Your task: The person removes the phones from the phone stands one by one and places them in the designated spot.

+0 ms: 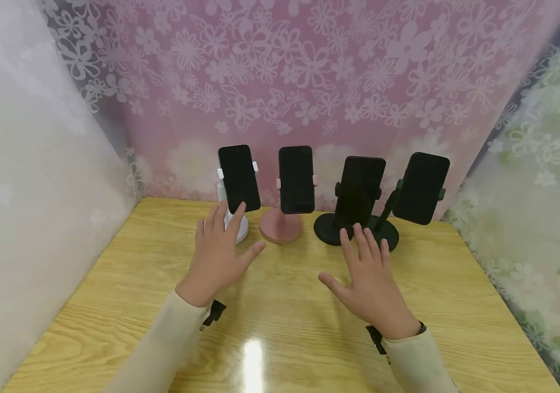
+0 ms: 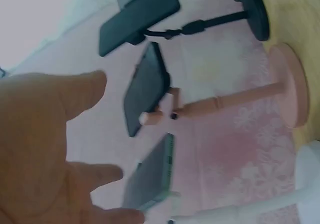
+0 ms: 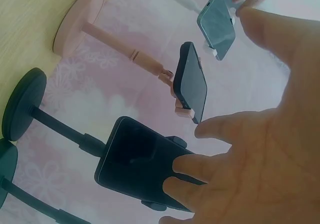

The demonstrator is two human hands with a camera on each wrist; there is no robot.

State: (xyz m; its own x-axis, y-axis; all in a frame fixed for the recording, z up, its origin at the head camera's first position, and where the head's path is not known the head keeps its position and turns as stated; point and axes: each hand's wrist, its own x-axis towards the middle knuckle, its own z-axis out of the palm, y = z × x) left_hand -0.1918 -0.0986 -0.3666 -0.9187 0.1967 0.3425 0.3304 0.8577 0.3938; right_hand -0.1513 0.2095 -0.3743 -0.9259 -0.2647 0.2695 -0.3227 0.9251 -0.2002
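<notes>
In the head view, several phones stand upright in holders in a row. My left hand, empty with fingers spread, reaches towards the phone on the white stand; its fingertips overlap that phone's lower edge. Beside it is a phone on a pink stand. My right hand also has its fingers spread and holds nothing. Its fingertips overlap the bases of a black stand and a dark green stand. The black stand's phone and the green stand's phone lean, screens dark.
The stands are near the back edge of a wood-grain table. A pink floral curtain hangs close behind them. Pale cloth walls flank the table on both sides. The black and green bases sit tightly side by side.
</notes>
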